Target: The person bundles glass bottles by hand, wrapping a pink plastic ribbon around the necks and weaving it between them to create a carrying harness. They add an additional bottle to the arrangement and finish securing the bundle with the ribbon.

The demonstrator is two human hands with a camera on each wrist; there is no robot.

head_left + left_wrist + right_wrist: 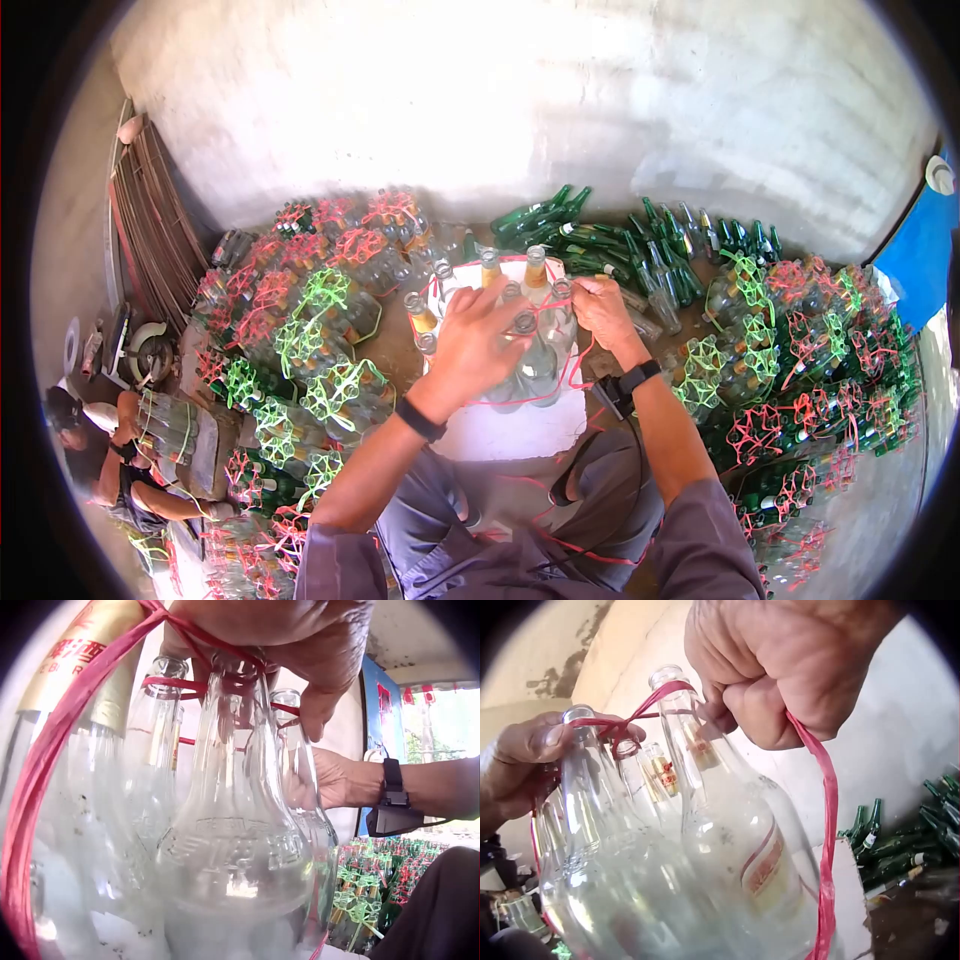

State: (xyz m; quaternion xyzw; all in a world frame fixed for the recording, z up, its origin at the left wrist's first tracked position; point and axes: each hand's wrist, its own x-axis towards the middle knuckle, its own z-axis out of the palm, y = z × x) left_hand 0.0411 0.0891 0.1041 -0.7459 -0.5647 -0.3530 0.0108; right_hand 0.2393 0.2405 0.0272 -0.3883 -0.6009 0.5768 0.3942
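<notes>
A cluster of clear glass bottles [538, 365] stands upright on a white board [510, 435] before me; some necks carry gold foil [423, 320]. Red plastic ribbon [827, 847] runs from neck to neck and hangs down the cluster's side. My left hand [468, 345] is over the near left bottles, its thumb and fingers round the neck of a clear bottle [232, 855] with raised lettering. At the right edge of the cluster, my right hand [787, 671] grips the ribbon in curled fingers, close beside a bottle with a red and yellow label [763, 870].
Bundles of bottles tied with green ribbon [325, 390] and red ribbon crowd the left; more bundles [790, 400] fill the right. Loose green bottles [600, 245] lie by the pale wall [450, 110]. Another person [110, 450] sits at the far left beside a bottle bundle.
</notes>
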